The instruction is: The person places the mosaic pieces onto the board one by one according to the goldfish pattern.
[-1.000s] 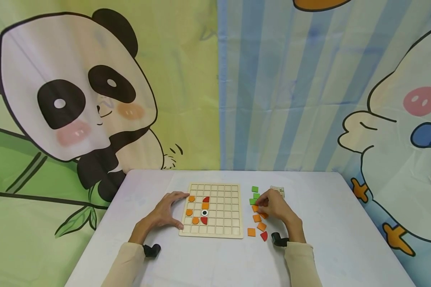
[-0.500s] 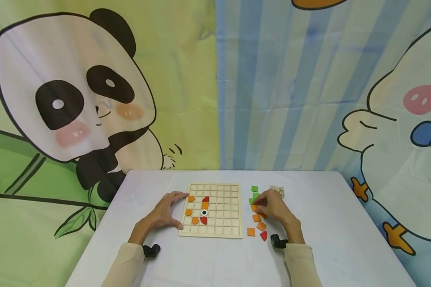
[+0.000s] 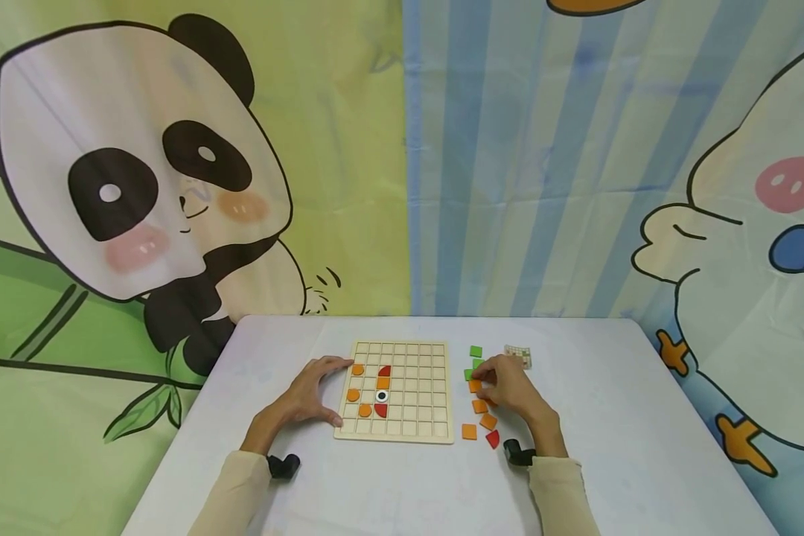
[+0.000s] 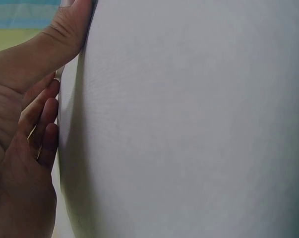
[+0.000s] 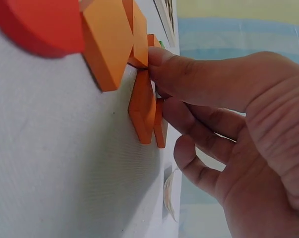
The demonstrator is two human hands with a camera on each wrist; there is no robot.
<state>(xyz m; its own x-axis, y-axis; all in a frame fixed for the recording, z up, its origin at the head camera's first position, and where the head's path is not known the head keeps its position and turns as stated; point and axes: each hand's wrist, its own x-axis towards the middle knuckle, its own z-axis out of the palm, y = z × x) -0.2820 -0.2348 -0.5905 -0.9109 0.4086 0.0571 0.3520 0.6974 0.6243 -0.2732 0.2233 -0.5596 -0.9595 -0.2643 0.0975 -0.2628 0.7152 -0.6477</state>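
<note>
A pale wooden grid board lies on the table in the head view. My left hand touches its left edge, thumb and fingers spread apart. On the board are several orange discs, two red quarter-round tiles, an orange square and a white disc with a black dot. My right hand reaches into the loose tiles, thumb and forefinger beside an orange square tile. In the right wrist view, the thumb meets the orange tiles; the forefinger's tip is hidden, so a pinch is unclear.
Right of the board lie green squares, several orange squares and a red quarter-round tile. A small printed card lies behind the right hand. The white table ends at a patterned cloth backdrop.
My right hand has shifted very slightly left among the tiles. The left hand stays at the board's edge, and the pieces on the board keep their places.
</note>
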